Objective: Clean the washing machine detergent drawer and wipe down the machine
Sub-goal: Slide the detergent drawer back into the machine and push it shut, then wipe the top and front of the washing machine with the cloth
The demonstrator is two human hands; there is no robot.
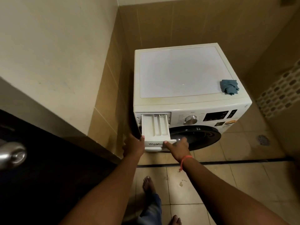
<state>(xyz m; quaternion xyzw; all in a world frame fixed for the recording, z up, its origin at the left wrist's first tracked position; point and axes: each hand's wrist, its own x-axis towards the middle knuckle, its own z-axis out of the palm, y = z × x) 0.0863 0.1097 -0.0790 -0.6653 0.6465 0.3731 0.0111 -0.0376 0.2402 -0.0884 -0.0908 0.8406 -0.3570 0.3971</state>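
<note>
We grip the white plastic detergent drawer (155,127), pulled out of the white front-loading washing machine (181,75), left hand (134,146) and right hand (177,146) pinching its front corners, likely to lift it free.

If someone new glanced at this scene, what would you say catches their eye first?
Most striking is the white detergent drawer, pulled far out of the washing machine at its upper left front, with the left hand and right hand gripping its front panel. Next is the crumpled blue cloth on the machine's top, near the right edge.
</note>
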